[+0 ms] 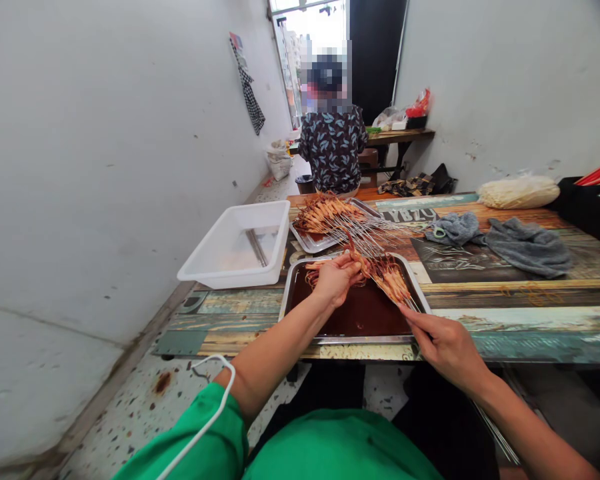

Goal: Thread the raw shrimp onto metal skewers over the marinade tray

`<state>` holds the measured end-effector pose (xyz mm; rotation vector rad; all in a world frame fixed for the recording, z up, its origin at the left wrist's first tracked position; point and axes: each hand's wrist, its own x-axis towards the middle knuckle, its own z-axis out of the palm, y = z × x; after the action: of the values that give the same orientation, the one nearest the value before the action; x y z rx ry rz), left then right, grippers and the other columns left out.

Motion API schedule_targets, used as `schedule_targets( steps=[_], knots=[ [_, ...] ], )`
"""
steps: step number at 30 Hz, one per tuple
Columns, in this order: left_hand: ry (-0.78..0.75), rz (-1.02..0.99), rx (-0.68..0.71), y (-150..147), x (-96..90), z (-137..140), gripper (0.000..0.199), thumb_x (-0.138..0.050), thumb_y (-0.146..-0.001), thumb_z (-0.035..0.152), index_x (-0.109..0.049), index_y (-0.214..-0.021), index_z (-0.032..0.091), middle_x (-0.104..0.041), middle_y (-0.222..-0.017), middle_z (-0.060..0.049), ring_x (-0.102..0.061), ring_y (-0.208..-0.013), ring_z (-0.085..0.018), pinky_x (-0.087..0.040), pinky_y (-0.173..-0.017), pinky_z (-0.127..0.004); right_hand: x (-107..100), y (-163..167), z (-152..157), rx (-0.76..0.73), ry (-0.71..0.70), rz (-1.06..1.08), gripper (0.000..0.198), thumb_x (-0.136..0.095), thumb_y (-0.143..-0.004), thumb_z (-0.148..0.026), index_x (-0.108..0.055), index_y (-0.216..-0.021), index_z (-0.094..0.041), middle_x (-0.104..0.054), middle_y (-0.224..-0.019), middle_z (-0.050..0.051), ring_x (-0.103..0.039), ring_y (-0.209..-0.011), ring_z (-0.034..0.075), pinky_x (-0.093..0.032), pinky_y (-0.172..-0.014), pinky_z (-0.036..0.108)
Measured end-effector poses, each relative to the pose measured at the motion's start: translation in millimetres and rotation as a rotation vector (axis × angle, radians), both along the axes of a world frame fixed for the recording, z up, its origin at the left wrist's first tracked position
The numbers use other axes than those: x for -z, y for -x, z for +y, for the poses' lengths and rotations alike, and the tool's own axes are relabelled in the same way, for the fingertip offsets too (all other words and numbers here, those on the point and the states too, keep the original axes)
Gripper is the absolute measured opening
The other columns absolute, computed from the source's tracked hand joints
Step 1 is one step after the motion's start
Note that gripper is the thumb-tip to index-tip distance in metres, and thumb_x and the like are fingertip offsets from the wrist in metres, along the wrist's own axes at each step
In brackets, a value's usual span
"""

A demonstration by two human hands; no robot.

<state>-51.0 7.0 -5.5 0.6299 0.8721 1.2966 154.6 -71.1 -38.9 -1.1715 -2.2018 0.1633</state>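
From my end of the feed, just below the centre of the frame, I have the left hand (pixel 336 280) pinched on a reddish-brown food piece (pixel 361 263) over a metal tray (pixel 365 339) of dark liquid (pixel 353 323). My right hand (pixel 443 343), lower right of centre, is clamped on a thin skewer (pixel 390 298). Above the tray, upper centre, I see a pile of loaded skewers (pixel 327 215); a white tub (pixel 235 277) stands to the left on the desk (pixel 485 295).
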Motion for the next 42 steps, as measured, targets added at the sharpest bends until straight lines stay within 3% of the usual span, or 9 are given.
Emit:
schedule_targets(
  steps=[5, 14, 42],
  knots=[
    [0.033, -0.005, 0.003, -1.1, -1.9, 1.3, 0.011, -0.061, -0.069, 0.001, -0.06, -0.072, 0.011, -0.064, -0.074, -0.003, -0.063, -0.073, -0.012, -0.046, -0.087, -0.036, -0.4, 0.3, 0.2, -0.006, -0.002, 0.003, 0.038, -0.043, -0.084, -0.015, -0.059, -0.118, -0.022, -0.071, -0.094, 0.005, -0.067, -0.079, 0.016, -0.052, -0.075, 0.026],
    [-0.039, -0.019, -0.027, 4.8, -1.4, 8.8, 0.011, -0.062, -0.067, 0.001, -0.059, -0.074, 0.011, -0.065, -0.074, -0.003, -0.064, -0.075, -0.013, -0.046, -0.088, -0.036, -3.7, -1.5, 0.5, -0.01, -0.047, -0.016, 0.038, -0.044, -0.083, -0.013, -0.06, -0.116, -0.021, -0.07, -0.096, 0.004, -0.068, -0.079, 0.016, -0.053, -0.072, 0.024],
    [-0.068, 0.022, -0.041, -5.7, -3.6, -1.5, 0.014, -0.066, -0.065, 0.005, -0.059, -0.075, 0.012, -0.065, -0.072, -0.002, -0.063, -0.07, -0.01, -0.048, -0.08, -0.029, -5.1, 1.4, -1.7, 0.008, -0.058, 0.009, 0.038, -0.043, -0.083, -0.014, -0.06, -0.116, -0.022, -0.069, -0.099, 0.005, -0.068, -0.08, 0.016, -0.054, -0.071, 0.025]
  ],
)
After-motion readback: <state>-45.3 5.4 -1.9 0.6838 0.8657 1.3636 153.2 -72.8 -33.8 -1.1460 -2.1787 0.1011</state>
